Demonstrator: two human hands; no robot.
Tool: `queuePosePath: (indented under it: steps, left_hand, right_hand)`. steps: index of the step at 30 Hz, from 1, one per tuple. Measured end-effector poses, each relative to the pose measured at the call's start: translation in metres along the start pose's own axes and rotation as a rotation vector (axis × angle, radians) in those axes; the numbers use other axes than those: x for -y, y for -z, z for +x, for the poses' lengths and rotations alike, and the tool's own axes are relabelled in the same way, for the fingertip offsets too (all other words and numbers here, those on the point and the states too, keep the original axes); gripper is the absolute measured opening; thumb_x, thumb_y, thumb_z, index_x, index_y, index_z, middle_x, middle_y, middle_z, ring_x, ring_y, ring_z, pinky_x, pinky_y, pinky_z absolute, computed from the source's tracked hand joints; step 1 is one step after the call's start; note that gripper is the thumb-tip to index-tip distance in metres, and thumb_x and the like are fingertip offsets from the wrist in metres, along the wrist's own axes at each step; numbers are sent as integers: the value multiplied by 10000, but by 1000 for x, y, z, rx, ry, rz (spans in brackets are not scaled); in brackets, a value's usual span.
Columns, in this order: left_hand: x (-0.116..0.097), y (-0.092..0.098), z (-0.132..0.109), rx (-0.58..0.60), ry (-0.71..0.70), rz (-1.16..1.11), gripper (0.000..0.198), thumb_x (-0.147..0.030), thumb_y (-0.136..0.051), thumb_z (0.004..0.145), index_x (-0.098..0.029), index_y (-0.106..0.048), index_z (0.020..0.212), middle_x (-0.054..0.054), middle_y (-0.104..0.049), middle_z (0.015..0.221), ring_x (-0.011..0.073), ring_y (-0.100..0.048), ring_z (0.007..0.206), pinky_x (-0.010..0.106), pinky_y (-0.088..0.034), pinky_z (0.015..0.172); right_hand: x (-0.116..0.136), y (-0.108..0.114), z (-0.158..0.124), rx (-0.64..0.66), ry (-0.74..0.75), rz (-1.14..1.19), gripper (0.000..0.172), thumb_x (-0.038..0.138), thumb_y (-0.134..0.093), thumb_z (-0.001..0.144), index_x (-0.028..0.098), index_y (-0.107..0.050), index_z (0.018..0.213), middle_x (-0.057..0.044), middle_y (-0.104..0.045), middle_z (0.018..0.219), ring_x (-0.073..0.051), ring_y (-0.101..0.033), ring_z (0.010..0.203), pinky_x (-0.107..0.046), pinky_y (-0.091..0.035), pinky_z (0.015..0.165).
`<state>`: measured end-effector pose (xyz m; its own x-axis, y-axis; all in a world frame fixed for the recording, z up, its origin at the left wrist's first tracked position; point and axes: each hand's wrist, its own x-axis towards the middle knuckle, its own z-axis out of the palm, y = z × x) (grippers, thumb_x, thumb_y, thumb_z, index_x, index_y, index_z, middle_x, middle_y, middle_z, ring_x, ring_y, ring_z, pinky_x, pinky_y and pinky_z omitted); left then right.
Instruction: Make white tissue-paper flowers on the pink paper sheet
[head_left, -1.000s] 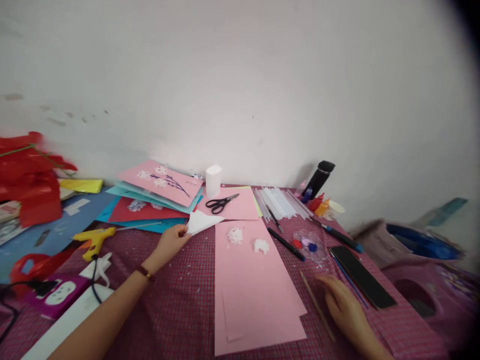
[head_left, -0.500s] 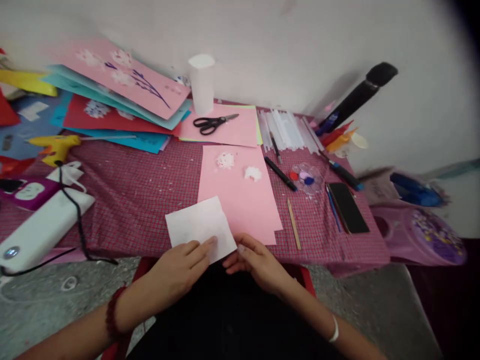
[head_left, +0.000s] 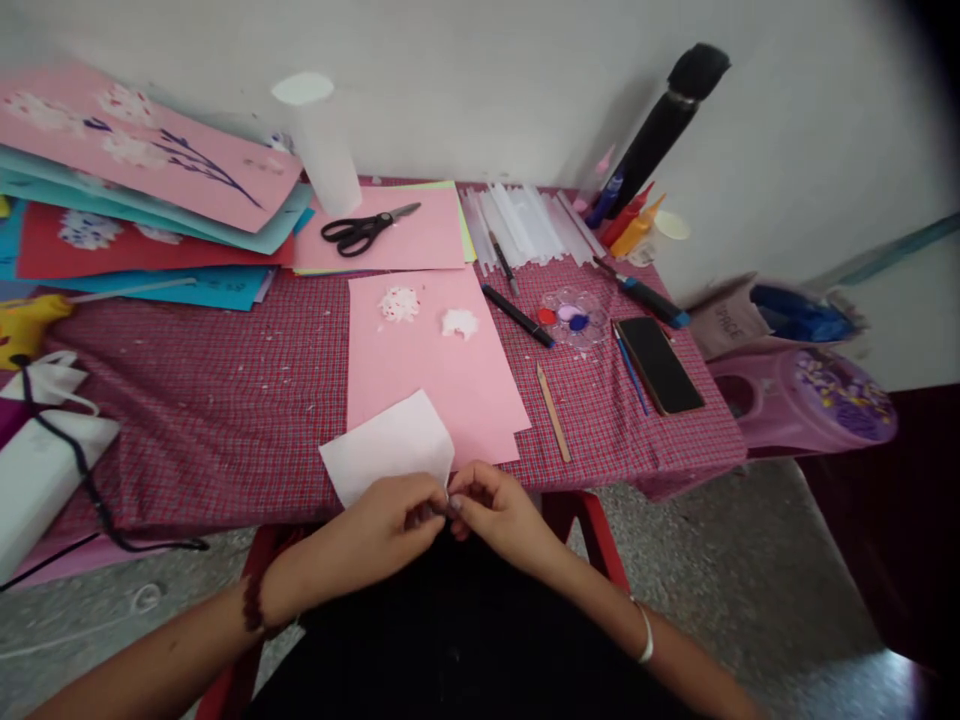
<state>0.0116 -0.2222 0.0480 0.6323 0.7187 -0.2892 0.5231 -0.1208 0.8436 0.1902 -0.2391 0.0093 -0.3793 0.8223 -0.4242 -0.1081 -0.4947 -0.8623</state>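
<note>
A sheet of white paper [head_left: 390, 445] lies at the table's front edge, overlapping a pink sheet [head_left: 420, 385]. Fingers and thumb of my left hand [head_left: 401, 520] are pinched on its near right corner. My right hand [head_left: 495, 515] meets the left there, its thumb and fingers closed on the same corner. The fingertips hide how that corner is bent. Two white crumpled flower shapes, one speckled red [head_left: 400, 303] and one plain [head_left: 459, 322], rest on the pink sheet.
Black scissors [head_left: 360, 232] lie on more pink paper, beside a white paper roll [head_left: 326, 150]. To the right are a marker [head_left: 519, 317], a wooden stick [head_left: 553, 412], a paint palette [head_left: 574, 318], glue sticks [head_left: 517, 225] and a phone [head_left: 660, 365]. Finished-looking cards [head_left: 187, 175] pile up at left.
My left hand has gone from lying flat on the white paper to pinching its corner beside my right hand. The paper's right side now bends up. The view has shifted right.
</note>
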Motion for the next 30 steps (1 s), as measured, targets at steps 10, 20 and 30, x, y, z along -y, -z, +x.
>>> queuePosePath:
  steps: [10,20,30]
  left_hand:
    - [3,-11,16,-135,247,-526,224,-323,-528,785,-167,-514,625,-30,-507,557,107,-445,533,222,-343,511]
    - [-11,4,7,-205,35,-416,212,-190,-443,837,-169,-559,661,-14,-510,650,113,-471,617,227,-362,578]
    - [-6,-3,14,-285,75,-349,175,-149,-495,767,-171,-496,593,-34,-476,576,96,-428,556,214,-340,532]
  right_hand:
    - [17,1,3,78,10,-48,69,188,-568,791,189,-508,826,78,-521,595,-61,-505,502,-187,-430,496]
    - [28,2,2,64,144,-174,34,169,-539,816,190,-536,842,41,-546,666,-90,-513,591,-216,-417,552]
    - [32,1,0,-8,266,-405,96,99,-531,778,189,-554,805,46,-519,661,-80,-461,573,-196,-379,538]
